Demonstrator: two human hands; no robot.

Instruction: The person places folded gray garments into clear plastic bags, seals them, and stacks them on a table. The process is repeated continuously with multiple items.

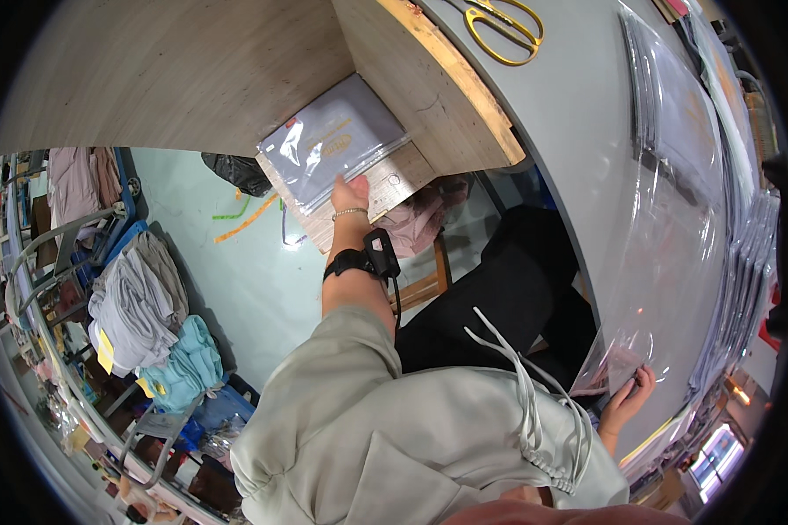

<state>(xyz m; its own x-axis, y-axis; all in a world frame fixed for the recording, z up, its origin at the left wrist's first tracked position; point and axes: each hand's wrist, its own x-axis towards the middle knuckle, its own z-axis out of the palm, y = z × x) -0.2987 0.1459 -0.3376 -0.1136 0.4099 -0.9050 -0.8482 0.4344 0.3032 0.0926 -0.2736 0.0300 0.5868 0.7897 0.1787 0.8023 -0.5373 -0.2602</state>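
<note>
My left hand reaches to the near edge of a flat grey garment in a clear bag. Its fingers look curled at that edge, partly hidden. The bagged garment lies on a light wooden shelf inside a wooden-walled compartment. Over on the right, my right hand is closed at the near edge of a clear plastic bag. This bag is spread along the grey table, its far end by a stack of bagged grey garments.
Yellow-handled scissors lie at the table's far edge. More bagged garments line its right side. To my left stands a metal rack with grey clothes and turquoise cloth. A black bag rests on the floor beside the compartment.
</note>
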